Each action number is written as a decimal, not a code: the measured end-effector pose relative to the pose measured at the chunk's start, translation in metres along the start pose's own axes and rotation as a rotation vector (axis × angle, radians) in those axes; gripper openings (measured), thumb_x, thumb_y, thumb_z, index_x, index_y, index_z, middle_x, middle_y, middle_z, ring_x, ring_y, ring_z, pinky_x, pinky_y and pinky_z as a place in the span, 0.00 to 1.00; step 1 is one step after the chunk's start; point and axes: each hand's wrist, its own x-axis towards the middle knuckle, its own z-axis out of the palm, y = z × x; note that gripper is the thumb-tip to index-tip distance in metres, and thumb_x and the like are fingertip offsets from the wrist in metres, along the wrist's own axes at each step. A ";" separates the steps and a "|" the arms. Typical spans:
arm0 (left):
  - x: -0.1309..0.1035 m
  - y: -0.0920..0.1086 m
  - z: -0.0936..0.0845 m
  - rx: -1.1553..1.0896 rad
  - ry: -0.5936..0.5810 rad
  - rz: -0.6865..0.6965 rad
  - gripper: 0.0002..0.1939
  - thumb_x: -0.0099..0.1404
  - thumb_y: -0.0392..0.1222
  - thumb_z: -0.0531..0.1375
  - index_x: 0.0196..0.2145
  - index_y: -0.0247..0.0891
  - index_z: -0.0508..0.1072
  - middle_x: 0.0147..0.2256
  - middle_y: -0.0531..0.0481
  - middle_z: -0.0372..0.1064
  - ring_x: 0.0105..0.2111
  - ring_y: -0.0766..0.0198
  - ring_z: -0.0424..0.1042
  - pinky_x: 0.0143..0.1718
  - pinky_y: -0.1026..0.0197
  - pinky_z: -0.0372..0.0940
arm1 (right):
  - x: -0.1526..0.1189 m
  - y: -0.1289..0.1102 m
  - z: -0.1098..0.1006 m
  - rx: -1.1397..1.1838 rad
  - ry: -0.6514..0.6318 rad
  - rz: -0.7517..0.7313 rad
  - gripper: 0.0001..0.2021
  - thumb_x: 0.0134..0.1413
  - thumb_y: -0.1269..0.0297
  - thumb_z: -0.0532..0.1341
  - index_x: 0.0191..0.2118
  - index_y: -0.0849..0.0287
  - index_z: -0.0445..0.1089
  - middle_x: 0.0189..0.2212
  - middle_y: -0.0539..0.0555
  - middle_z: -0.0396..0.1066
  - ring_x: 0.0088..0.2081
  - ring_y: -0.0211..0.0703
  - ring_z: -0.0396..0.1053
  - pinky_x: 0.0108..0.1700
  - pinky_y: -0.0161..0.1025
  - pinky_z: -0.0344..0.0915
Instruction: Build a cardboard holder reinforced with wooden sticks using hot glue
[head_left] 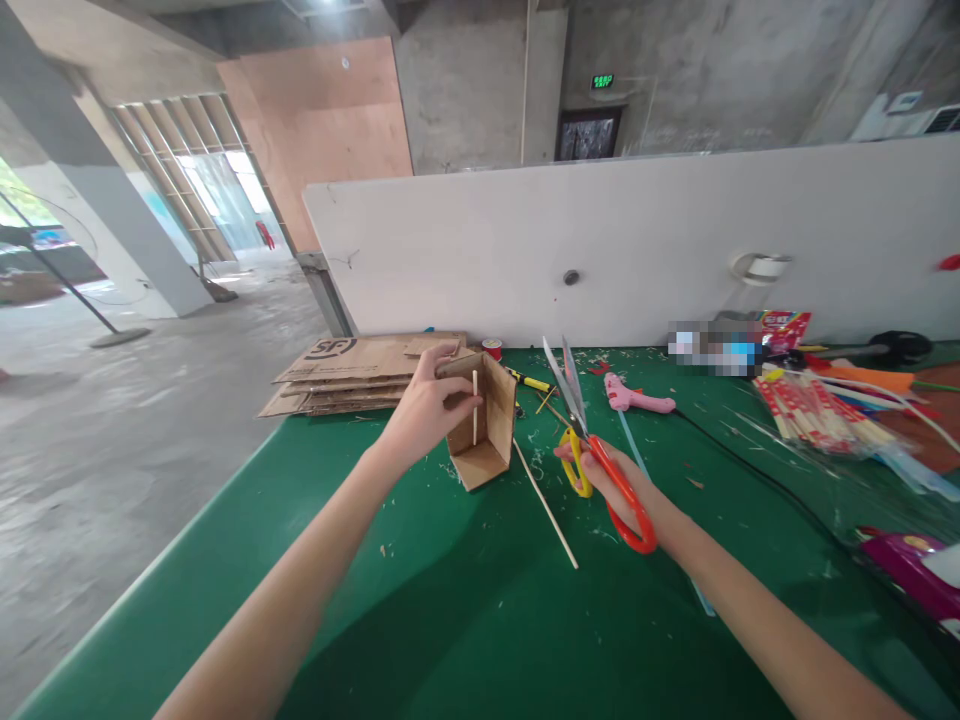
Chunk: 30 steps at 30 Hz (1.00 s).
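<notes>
A green exit sign (602, 81) glows above a dark door (589, 135) in a concrete wall (469, 90) — below, a long white panel (465, 250) stands behind the green table (247, 520). Flattened "SF" cardboard (352, 362) sits stacked left; a pink glue gun (634, 397) trails black cord (757, 470) at right.

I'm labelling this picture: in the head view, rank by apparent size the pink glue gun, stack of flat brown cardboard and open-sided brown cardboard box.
1. Stack of flat brown cardboard
2. Open-sided brown cardboard box
3. Pink glue gun
</notes>
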 end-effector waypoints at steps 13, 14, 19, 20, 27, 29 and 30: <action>-0.008 0.009 0.005 -0.013 0.055 -0.180 0.09 0.64 0.41 0.56 0.30 0.37 0.73 0.55 0.41 0.51 0.59 0.50 0.56 0.58 0.46 0.59 | -0.003 -0.006 0.005 -0.204 -0.043 -0.041 0.23 0.58 0.43 0.51 0.45 0.58 0.64 0.29 0.52 0.65 0.27 0.40 0.64 0.30 0.40 0.64; -0.009 0.009 0.006 -0.008 0.065 -0.172 0.09 0.65 0.41 0.56 0.30 0.37 0.73 0.54 0.41 0.51 0.59 0.50 0.55 0.58 0.46 0.59 | -0.003 -0.011 0.005 -0.241 -0.040 -0.030 0.23 0.58 0.44 0.51 0.47 0.58 0.63 0.28 0.52 0.66 0.26 0.41 0.64 0.30 0.40 0.64; -0.008 0.010 0.008 -0.025 0.079 -0.131 0.10 0.66 0.42 0.55 0.32 0.37 0.73 0.54 0.41 0.51 0.59 0.51 0.56 0.58 0.48 0.59 | -0.005 -0.039 -0.004 -0.509 0.121 -0.060 0.25 0.52 0.48 0.59 0.52 0.57 0.63 0.42 0.58 0.70 0.41 0.50 0.70 0.41 0.45 0.66; -0.008 0.009 0.008 -0.031 0.083 -0.135 0.10 0.66 0.42 0.54 0.32 0.37 0.73 0.54 0.41 0.51 0.59 0.51 0.57 0.58 0.48 0.60 | -0.004 -0.045 -0.007 -0.545 0.157 -0.072 0.26 0.50 0.48 0.60 0.52 0.57 0.63 0.45 0.59 0.69 0.43 0.52 0.70 0.43 0.46 0.66; -0.006 0.006 0.013 -0.047 0.123 -0.085 0.09 0.66 0.41 0.54 0.31 0.37 0.72 0.51 0.42 0.55 0.56 0.53 0.60 0.58 0.47 0.60 | 0.015 -0.075 -0.028 -0.744 0.106 -0.149 0.25 0.49 0.44 0.60 0.49 0.54 0.69 0.46 0.62 0.70 0.45 0.59 0.70 0.47 0.52 0.64; -0.006 0.006 0.015 -0.049 0.127 -0.099 0.08 0.66 0.40 0.55 0.32 0.37 0.72 0.51 0.42 0.55 0.55 0.53 0.61 0.57 0.47 0.60 | 0.022 -0.080 -0.032 -0.801 0.091 -0.150 0.27 0.48 0.42 0.59 0.50 0.54 0.69 0.45 0.62 0.71 0.47 0.61 0.68 0.48 0.53 0.63; -0.006 0.007 0.016 -0.049 0.129 -0.106 0.08 0.66 0.40 0.55 0.32 0.37 0.73 0.50 0.42 0.55 0.55 0.53 0.61 0.57 0.47 0.60 | 0.025 -0.083 -0.033 -0.823 0.082 -0.154 0.28 0.48 0.41 0.58 0.50 0.55 0.68 0.46 0.62 0.71 0.48 0.61 0.68 0.48 0.54 0.63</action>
